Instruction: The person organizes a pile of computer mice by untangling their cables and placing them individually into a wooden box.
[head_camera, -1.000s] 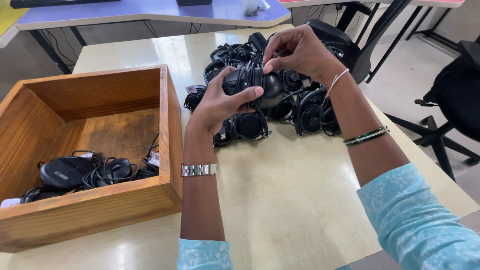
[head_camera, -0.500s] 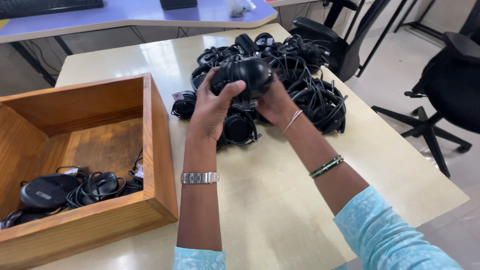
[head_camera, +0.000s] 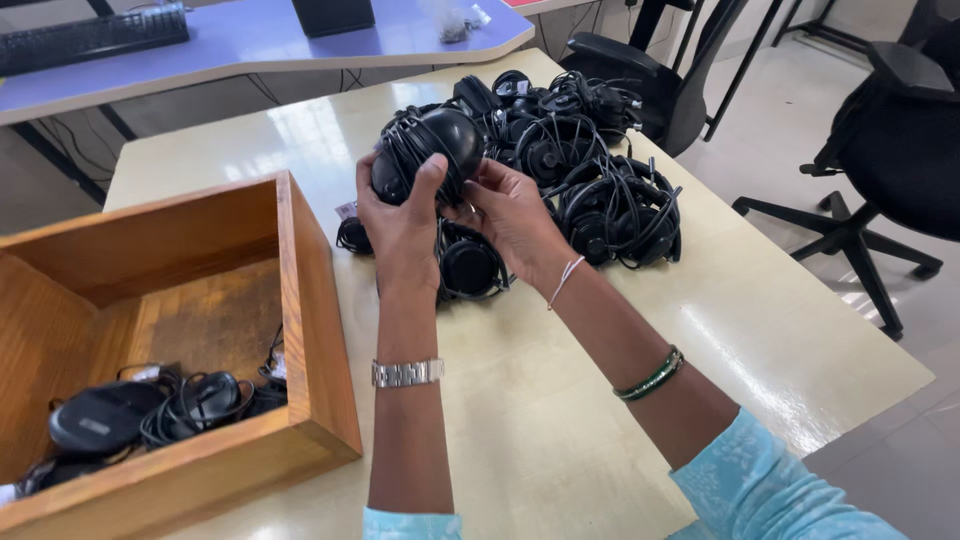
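- Black and glossy, a computer mouse (head_camera: 430, 150) wound in its own black cable is being held up above the far half of the desk (head_camera: 600, 400), in front of the pile at the desk's 12 o'clock end.
- The left hand (head_camera: 400, 225) is gripping the mouse from below and from its 9 o'clock side, thumb lying over the cable turns, fingers curled round the body.
- The right hand (head_camera: 510, 215) is closing on the mouse from its 4 o'clock side, fingertips pinching at the cable just under the body; the two hands are touching each other there.
- A metal watch (head_camera: 407, 373) is sitting on the left wrist; a white thread (head_camera: 563, 280) and green bangles (head_camera: 652, 374) are showing on the right forearm, with pale blue patterned sleeves (head_camera: 780, 490) at the lower edge.
- A heap of black headsets (head_camera: 600, 190) with tangled cables is lying on the desk just behind and at 3 o'clock of the hands.
- A wooden box (head_camera: 310, 330) is standing open at 8 o'clock of the hands, holding several more black mice (head_camera: 100, 418) with wrapped cables in its near corner.
- A keyboard (head_camera: 90, 35) is resting on a lilac desk at 11 o'clock; black office chairs (head_camera: 900, 130) are standing at 2 o'clock.
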